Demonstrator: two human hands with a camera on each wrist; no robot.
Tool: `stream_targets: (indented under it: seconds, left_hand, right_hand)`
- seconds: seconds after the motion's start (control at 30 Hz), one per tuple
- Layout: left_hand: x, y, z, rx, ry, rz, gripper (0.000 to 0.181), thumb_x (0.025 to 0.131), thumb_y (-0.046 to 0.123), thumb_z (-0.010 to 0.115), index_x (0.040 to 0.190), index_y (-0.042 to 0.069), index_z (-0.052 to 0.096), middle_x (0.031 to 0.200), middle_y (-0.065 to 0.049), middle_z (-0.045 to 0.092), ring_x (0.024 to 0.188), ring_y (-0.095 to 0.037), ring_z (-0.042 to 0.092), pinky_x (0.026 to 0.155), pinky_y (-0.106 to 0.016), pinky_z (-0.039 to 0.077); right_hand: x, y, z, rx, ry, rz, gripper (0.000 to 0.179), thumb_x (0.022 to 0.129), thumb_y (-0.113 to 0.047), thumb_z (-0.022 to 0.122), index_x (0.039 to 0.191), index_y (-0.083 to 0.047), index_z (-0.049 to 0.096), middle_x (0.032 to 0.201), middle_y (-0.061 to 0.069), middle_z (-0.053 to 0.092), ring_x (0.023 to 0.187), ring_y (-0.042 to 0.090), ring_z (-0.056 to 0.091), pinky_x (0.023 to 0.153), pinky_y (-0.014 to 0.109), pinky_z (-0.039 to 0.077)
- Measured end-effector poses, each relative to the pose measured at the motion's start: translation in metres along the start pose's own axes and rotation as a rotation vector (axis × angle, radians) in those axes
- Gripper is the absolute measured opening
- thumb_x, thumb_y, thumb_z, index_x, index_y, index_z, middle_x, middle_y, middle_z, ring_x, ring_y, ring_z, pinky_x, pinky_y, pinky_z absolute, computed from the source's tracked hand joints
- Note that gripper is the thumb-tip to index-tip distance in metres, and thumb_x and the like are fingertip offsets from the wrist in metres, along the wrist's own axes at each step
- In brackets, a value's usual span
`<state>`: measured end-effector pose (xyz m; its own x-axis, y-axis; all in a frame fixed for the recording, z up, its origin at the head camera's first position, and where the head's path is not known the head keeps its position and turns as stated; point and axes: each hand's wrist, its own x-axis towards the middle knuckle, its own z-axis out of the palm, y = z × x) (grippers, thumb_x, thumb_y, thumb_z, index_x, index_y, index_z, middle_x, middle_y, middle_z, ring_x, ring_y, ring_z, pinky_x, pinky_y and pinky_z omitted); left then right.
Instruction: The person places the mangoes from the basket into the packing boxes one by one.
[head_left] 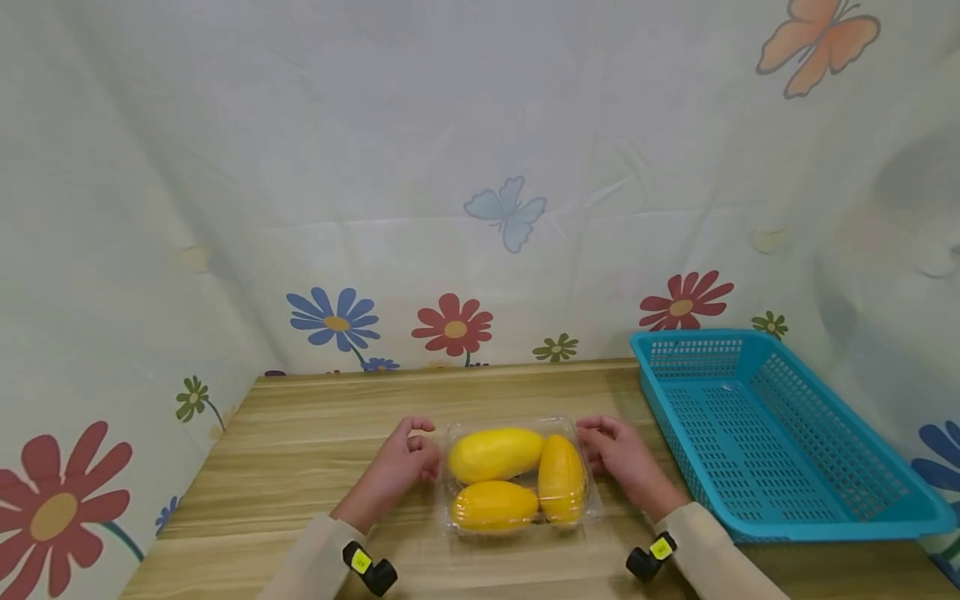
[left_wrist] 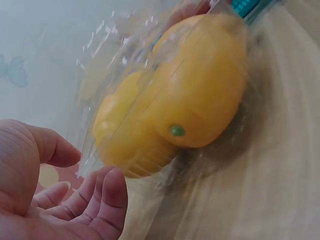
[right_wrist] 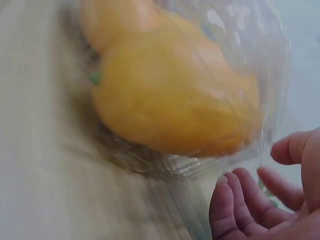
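A clear plastic box (head_left: 517, 529) stands on the table with three yellow oblong fruits inside. One fruit (head_left: 497, 454) lies across the far side, another (head_left: 495, 506) across the near side, and the third (head_left: 562, 479) points lengthwise at the right. A small green stem spot marks one fruit (left_wrist: 200, 85) in the left wrist view. At the box's left side is my left hand (head_left: 401, 467), fingers loosely bent and thumb apart from them, fingertips right at the plastic edge. My right hand (head_left: 618, 458) mirrors it at the right side, its thumb and fingers parted close to the wall.
A blue perforated plastic basket (head_left: 667, 408) stands at the right of the wood-grain table (head_left: 330, 417). Behind and beside the table hangs a pale cloth (head_left: 390, 167) printed with flowers and butterflies. Each wrist carries a small black camera (head_left: 369, 569).
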<state>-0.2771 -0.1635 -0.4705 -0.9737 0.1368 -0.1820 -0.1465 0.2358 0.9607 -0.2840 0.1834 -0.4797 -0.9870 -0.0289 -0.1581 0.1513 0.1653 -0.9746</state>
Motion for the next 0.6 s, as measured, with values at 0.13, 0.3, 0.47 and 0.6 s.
stream_targets:
  seconds: [0.13,0.3,0.47,0.6]
  left_hand:
    - [-0.016,-0.002,0.001,-0.047,-0.066,0.003,0.048,0.097,0.012,0.061,0.138,0.004,0.037,0.084,-0.006,0.061,0.071,-0.019,0.062,0.071,-0.032,0.06]
    - [-0.037,-0.004,-0.001,-0.158,-0.192,-0.04,0.051,0.099,0.012,0.059,0.139,-0.001,0.029,0.082,-0.003,0.064,0.069,-0.015,0.062,0.066,-0.029,0.06]
    - [-0.054,-0.004,-0.002,-0.197,-0.289,-0.081,0.051,0.098,0.013,0.059,0.138,-0.003,0.032,0.079,-0.002,0.066,0.068,-0.013,0.063,0.064,-0.028,0.061]
    - [-0.064,-0.005,0.001,-0.214,-0.349,-0.086,0.051,0.095,0.012,0.061,0.136,-0.006,0.035,0.081,-0.003,0.069,0.068,-0.013,0.066,0.064,-0.029,0.062]
  right_hand:
    - [-0.018,-0.001,0.0,-0.066,0.028,-0.01,0.035,0.103,-0.021,0.059,0.129,0.003,0.061,0.092,0.006,0.069,0.071,0.016,0.061,0.064,0.029,0.058]
    - [-0.039,0.0,0.0,-0.182,0.04,-0.055,0.031,0.102,-0.017,0.059,0.125,0.003,0.064,0.084,0.008,0.068,0.067,0.017,0.059,0.057,0.03,0.058]
    - [-0.057,0.001,-0.004,-0.201,-0.003,-0.086,0.029,0.099,-0.013,0.062,0.121,0.006,0.065,0.076,0.007,0.065,0.061,0.015,0.058,0.055,0.028,0.057]
    - [-0.069,0.002,-0.008,-0.187,-0.059,-0.106,0.034,0.098,-0.012,0.062,0.125,0.009,0.062,0.073,0.008,0.065,0.057,0.016,0.059,0.056,0.03,0.058]
